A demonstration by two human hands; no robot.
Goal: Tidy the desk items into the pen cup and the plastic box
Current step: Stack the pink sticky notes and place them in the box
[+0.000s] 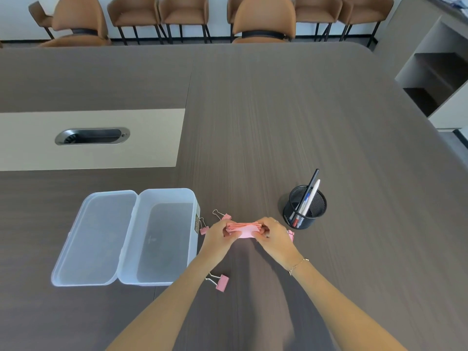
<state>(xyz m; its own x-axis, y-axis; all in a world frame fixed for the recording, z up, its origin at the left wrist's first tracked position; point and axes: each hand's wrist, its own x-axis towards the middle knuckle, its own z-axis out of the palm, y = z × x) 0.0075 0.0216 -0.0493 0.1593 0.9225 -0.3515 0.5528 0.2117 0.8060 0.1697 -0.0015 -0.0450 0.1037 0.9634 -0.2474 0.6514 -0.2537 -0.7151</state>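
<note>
A stack of pink sticky notes (243, 228) is held between both hands just above the table. My left hand (218, 238) grips its left end and my right hand (274, 235) grips its right end. Left of them stands the clear plastic box (162, 198), open and empty, its lid (97, 239) folded out flat to the left. The black mesh pen cup (305, 209) stands to the right and holds several pens. Pink binder clips lie around: one (222, 282) near my left forearm, two (203, 229) (225, 216) by the box, one (291, 234) partly hidden behind my right hand.
The brown wooden table (278, 122) stretches far ahead. A beige panel with a metal cable slot (92, 136) lies at the left. Brown chairs (263, 19) line the far edge. A shelf unit (435, 79) stands at the right.
</note>
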